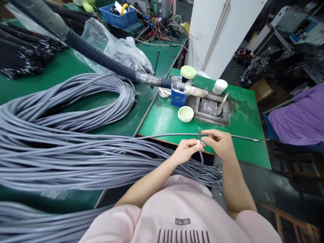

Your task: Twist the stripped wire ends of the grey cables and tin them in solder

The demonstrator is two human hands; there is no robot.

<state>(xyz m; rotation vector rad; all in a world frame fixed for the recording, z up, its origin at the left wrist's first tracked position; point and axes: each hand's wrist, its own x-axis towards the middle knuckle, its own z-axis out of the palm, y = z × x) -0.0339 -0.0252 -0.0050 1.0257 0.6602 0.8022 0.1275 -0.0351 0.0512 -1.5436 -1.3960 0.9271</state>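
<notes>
My left hand (188, 150) is closed on the end of a grey cable (201, 158), pinching it near the white stripped part. Thin coloured wires (199, 132) fan upward from that end. My right hand (219, 143) is on the right of these wires, with thumb and fingers curled together at them; which strands it grips is too small to tell. Another grey cable (167, 134) runs across the green board behind my hands, its stripped end (256, 139) at the right. Below my hands lies a thick bundle of grey cables (141, 168).
On the green board (162, 116) are a square metal pot (209, 107) with a spatula (222, 104), a pale green lid (185, 114), a white tub (220, 86) and a blue box (178, 97). A ribbed hose (101, 57) arches overhead. A person in a purple top (298, 114) is at right.
</notes>
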